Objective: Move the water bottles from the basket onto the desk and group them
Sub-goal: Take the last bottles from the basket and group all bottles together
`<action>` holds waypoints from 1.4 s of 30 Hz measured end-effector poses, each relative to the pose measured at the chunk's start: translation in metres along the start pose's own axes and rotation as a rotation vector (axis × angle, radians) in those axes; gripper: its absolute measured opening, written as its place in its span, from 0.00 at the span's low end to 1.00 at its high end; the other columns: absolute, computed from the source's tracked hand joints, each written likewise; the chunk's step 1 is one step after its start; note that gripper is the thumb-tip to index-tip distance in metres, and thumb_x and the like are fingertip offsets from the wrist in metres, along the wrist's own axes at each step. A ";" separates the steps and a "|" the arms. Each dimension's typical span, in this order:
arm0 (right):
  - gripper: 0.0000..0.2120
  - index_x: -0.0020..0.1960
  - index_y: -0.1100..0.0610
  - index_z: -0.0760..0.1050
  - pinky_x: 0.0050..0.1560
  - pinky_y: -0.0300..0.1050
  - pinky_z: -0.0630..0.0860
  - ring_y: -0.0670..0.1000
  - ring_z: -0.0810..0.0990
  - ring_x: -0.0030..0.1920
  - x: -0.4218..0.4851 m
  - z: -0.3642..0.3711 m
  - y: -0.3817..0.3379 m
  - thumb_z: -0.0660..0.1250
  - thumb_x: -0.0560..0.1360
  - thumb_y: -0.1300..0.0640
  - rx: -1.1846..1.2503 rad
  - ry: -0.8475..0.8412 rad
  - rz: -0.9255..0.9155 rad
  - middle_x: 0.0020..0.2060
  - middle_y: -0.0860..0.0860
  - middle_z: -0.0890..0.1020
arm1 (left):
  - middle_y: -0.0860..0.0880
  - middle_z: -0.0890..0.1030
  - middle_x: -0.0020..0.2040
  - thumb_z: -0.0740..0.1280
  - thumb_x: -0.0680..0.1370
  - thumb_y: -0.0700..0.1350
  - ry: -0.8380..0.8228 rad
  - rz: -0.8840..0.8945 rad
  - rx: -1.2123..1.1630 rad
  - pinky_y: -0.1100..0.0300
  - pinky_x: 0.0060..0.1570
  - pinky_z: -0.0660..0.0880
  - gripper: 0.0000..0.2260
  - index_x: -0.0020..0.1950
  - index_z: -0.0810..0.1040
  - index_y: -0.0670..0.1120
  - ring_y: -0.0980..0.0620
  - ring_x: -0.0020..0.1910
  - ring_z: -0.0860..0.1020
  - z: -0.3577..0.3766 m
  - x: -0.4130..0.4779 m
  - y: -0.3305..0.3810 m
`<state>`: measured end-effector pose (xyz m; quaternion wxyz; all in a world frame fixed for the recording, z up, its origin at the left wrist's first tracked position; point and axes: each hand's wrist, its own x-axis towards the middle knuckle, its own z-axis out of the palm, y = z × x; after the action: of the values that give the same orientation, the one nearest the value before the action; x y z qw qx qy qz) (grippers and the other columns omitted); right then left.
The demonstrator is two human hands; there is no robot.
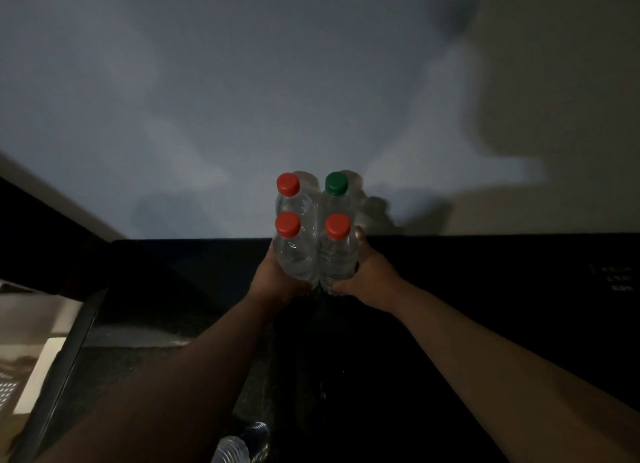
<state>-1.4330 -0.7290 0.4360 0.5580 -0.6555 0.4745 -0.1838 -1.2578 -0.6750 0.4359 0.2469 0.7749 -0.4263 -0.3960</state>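
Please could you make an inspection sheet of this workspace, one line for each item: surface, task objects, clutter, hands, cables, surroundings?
Surface: dark desk, dimly lit, little detail visible.
Job's things: four clear bottles in a tight two-by-two block: far left bottle red-capped, far right bottle green-capped, near left bottle and near right bottle red-capped.
Clutter: fifth bottle at the bottom edge, blurred.
Hands: left hand grips the near left bottle; right hand grips the near right bottle.
Cables: nothing seen.
Surroundings: pale wall with shadows; pale objects at left, too blurred to identify.
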 end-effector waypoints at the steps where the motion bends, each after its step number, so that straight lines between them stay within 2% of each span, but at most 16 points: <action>1: 0.49 0.77 0.54 0.50 0.39 0.17 0.68 0.44 0.74 0.52 0.002 0.000 0.001 0.76 0.67 0.68 -0.005 0.009 -0.006 0.51 0.45 0.74 | 0.53 0.80 0.49 0.77 0.65 0.46 0.000 -0.016 0.003 0.50 0.54 0.80 0.20 0.54 0.75 0.52 0.53 0.49 0.80 0.002 0.003 -0.002; 4: 0.43 0.76 0.55 0.53 0.47 0.23 0.72 0.47 0.76 0.57 0.012 0.004 0.010 0.74 0.70 0.65 -0.024 0.023 0.048 0.57 0.48 0.76 | 0.52 0.80 0.47 0.76 0.68 0.45 -0.015 0.001 0.073 0.54 0.52 0.79 0.16 0.52 0.76 0.51 0.55 0.47 0.79 0.004 0.010 -0.005; 7: 0.52 0.78 0.53 0.52 0.62 0.44 0.76 0.48 0.78 0.61 0.015 0.011 0.016 0.80 0.63 0.60 -0.076 0.066 0.042 0.63 0.50 0.78 | 0.53 0.79 0.45 0.75 0.69 0.44 -0.023 0.009 0.112 0.60 0.47 0.77 0.13 0.50 0.76 0.50 0.56 0.46 0.79 0.006 0.015 -0.011; 10: 0.52 0.77 0.54 0.55 0.64 0.50 0.76 0.49 0.78 0.61 0.016 0.014 0.018 0.80 0.60 0.59 -0.069 0.087 0.045 0.62 0.50 0.79 | 0.53 0.79 0.46 0.75 0.69 0.44 -0.049 0.027 0.153 0.59 0.46 0.78 0.13 0.51 0.76 0.49 0.55 0.46 0.79 0.006 0.018 -0.013; 15: 0.46 0.74 0.56 0.63 0.62 0.53 0.77 0.52 0.80 0.59 0.017 0.008 0.020 0.78 0.60 0.68 -0.070 0.045 0.054 0.58 0.50 0.80 | 0.56 0.78 0.49 0.74 0.66 0.52 -0.117 0.085 0.253 0.61 0.47 0.77 0.19 0.55 0.75 0.53 0.57 0.50 0.78 0.005 0.024 -0.013; 21: 0.48 0.75 0.54 0.61 0.59 0.46 0.77 0.50 0.79 0.59 0.017 0.007 0.018 0.78 0.60 0.66 -0.078 0.026 0.049 0.60 0.49 0.79 | 0.54 0.78 0.51 0.76 0.67 0.47 -0.115 0.078 0.171 0.59 0.50 0.77 0.20 0.57 0.75 0.52 0.55 0.51 0.77 0.003 0.024 -0.014; 23: 0.50 0.76 0.53 0.59 0.60 0.48 0.78 0.51 0.79 0.60 0.013 0.006 0.013 0.79 0.60 0.65 -0.077 0.013 0.047 0.61 0.50 0.79 | 0.56 0.77 0.48 0.76 0.67 0.46 -0.145 0.106 0.222 0.64 0.45 0.75 0.19 0.54 0.74 0.52 0.55 0.50 0.78 -0.001 0.022 -0.010; 25: 0.47 0.75 0.54 0.59 0.54 0.40 0.78 0.49 0.79 0.58 0.007 0.001 0.006 0.79 0.62 0.65 -0.098 0.001 0.061 0.60 0.49 0.78 | 0.57 0.76 0.47 0.77 0.66 0.43 -0.175 0.140 0.257 0.68 0.43 0.71 0.20 0.54 0.73 0.52 0.56 0.50 0.77 -0.008 0.018 -0.002; 27: 0.42 0.71 0.51 0.61 0.41 0.27 0.74 0.41 0.78 0.50 -0.002 -0.006 -0.003 0.78 0.64 0.65 -0.081 -0.010 0.075 0.52 0.44 0.78 | 0.56 0.76 0.53 0.78 0.65 0.41 -0.172 0.103 0.170 0.61 0.53 0.74 0.29 0.63 0.71 0.50 0.55 0.54 0.75 -0.019 0.011 0.004; 29: 0.36 0.69 0.46 0.63 0.35 0.24 0.71 0.34 0.74 0.44 -0.017 -0.011 -0.016 0.76 0.67 0.63 -0.070 0.009 0.097 0.47 0.39 0.75 | 0.51 0.76 0.62 0.80 0.60 0.43 -0.163 0.049 0.121 0.50 0.62 0.73 0.42 0.70 0.66 0.50 0.50 0.61 0.74 -0.035 0.000 0.009; 31: 0.30 0.69 0.47 0.67 0.40 0.28 0.68 0.36 0.72 0.44 -0.036 -0.013 -0.030 0.74 0.70 0.59 -0.074 0.024 0.104 0.50 0.40 0.74 | 0.47 0.73 0.69 0.81 0.55 0.51 -0.178 0.000 0.162 0.43 0.65 0.72 0.51 0.74 0.61 0.52 0.45 0.66 0.73 -0.049 -0.011 0.012; 32: 0.29 0.69 0.49 0.67 0.45 0.32 0.69 0.38 0.71 0.47 -0.046 -0.014 -0.039 0.72 0.72 0.58 -0.096 0.031 0.106 0.53 0.42 0.74 | 0.45 0.71 0.71 0.81 0.56 0.51 -0.186 -0.011 0.173 0.43 0.66 0.71 0.52 0.75 0.59 0.51 0.44 0.68 0.72 -0.055 -0.018 0.017; 34: 0.28 0.71 0.52 0.66 0.52 0.38 0.68 0.43 0.70 0.53 -0.069 -0.013 -0.054 0.71 0.73 0.58 -0.155 0.050 0.087 0.59 0.48 0.75 | 0.43 0.73 0.70 0.78 0.66 0.46 -0.174 0.017 0.198 0.49 0.65 0.71 0.42 0.75 0.62 0.46 0.45 0.66 0.73 -0.066 -0.036 0.030; 37: 0.27 0.72 0.54 0.67 0.54 0.37 0.66 0.47 0.73 0.59 -0.106 -0.009 -0.075 0.69 0.75 0.59 -0.232 0.121 0.016 0.63 0.53 0.76 | 0.43 0.78 0.63 0.73 0.73 0.45 -0.172 0.121 0.227 0.55 0.57 0.73 0.26 0.69 0.71 0.44 0.48 0.57 0.77 -0.082 -0.068 0.052; 40: 0.24 0.70 0.52 0.69 0.56 0.39 0.67 0.50 0.74 0.64 -0.140 0.002 -0.088 0.68 0.75 0.57 -0.279 0.146 0.021 0.58 0.46 0.76 | 0.45 0.77 0.64 0.70 0.75 0.49 -0.153 0.241 0.232 0.56 0.58 0.72 0.24 0.69 0.71 0.44 0.50 0.58 0.77 -0.098 -0.114 0.067; 42: 0.22 0.69 0.50 0.71 0.59 0.40 0.69 0.49 0.75 0.64 -0.163 0.012 -0.088 0.68 0.75 0.55 -0.310 0.125 0.018 0.60 0.45 0.77 | 0.48 0.77 0.64 0.69 0.75 0.51 -0.136 0.323 0.213 0.60 0.56 0.72 0.24 0.69 0.71 0.46 0.53 0.59 0.76 -0.109 -0.149 0.070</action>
<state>-1.4652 -0.5936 0.5591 0.4210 -0.7167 0.5370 -0.1438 -1.2492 -0.5784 0.6079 0.1946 0.6896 -0.6001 -0.3556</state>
